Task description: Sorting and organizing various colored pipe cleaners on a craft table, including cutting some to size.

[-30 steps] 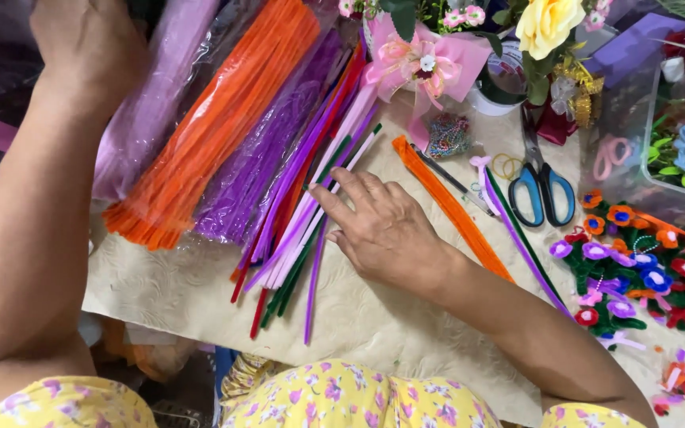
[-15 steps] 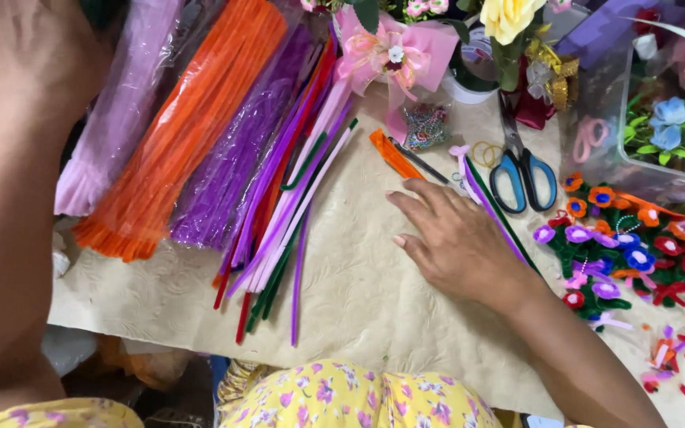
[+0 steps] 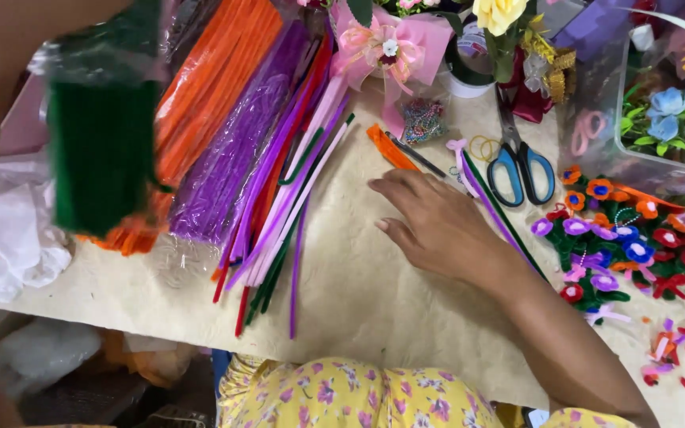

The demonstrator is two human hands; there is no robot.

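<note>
Head view: we see the right hand (image 3: 438, 226) lying flat on the beige worktop (image 3: 358, 293), palm down, fingers spread & loose, pinching nothing. Its fingertips sit just beside an orange pipe cleaner (image 3: 388, 147) & near the lilac stems (image 3: 481, 194). Blue-handled scissors (image 3: 521, 162) lie just past it, closed. Upper left, a blurred packet of green pipe cleaners (image 3: 101, 150) hangs in the air above the orange bundle (image 3: 200, 103). The left hand is cut off at the frame top, so its grip we can't tell. The purple packet (image 3: 231, 158) lies beside loose mixed stems (image 3: 279, 230). Small pipe-cleaner flowers (image 3: 620, 246) cluster at right.
</note>
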